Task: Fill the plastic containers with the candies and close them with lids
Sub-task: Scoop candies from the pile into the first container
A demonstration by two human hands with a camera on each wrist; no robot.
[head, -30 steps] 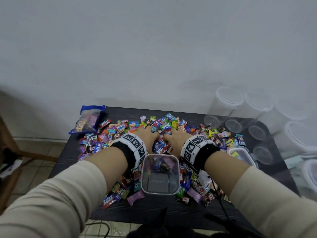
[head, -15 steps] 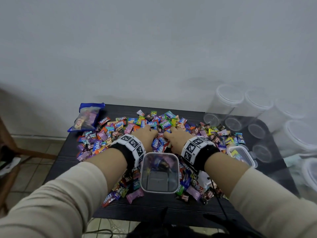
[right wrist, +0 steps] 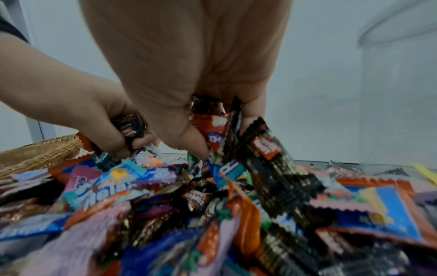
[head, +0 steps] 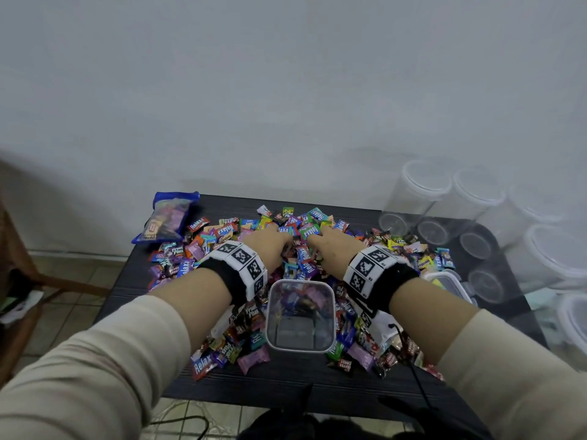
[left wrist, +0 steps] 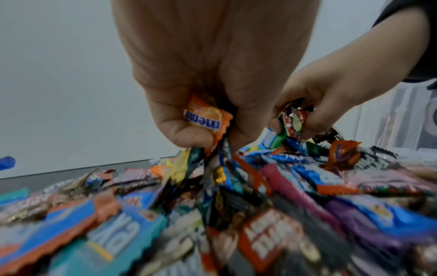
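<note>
A heap of wrapped candies (head: 305,249) covers the dark table (head: 286,385). An open, clear square container (head: 300,315) stands in the heap near the front, with a few candies inside. My left hand (head: 270,246) and right hand (head: 330,246) dig side by side into the heap just behind it. In the left wrist view my left hand (left wrist: 201,130) grips a handful of candies, an orange one (left wrist: 205,119) on top. Curled round a bunch of wrappers (right wrist: 217,130) in the right wrist view is my right hand (right wrist: 203,134).
Several clear lidded jars (head: 422,198) lie and stand at the right. A small lidded container (head: 448,281) sits by my right wrist. A blue candy bag (head: 168,217) lies at the back left corner. A wicker basket (right wrist: 40,151) shows at the left. A cable (head: 416,373) runs off the front edge.
Both hands have stayed in the heap behind the container and drawn slightly toward each other, gathering candies. The container has not moved.
</note>
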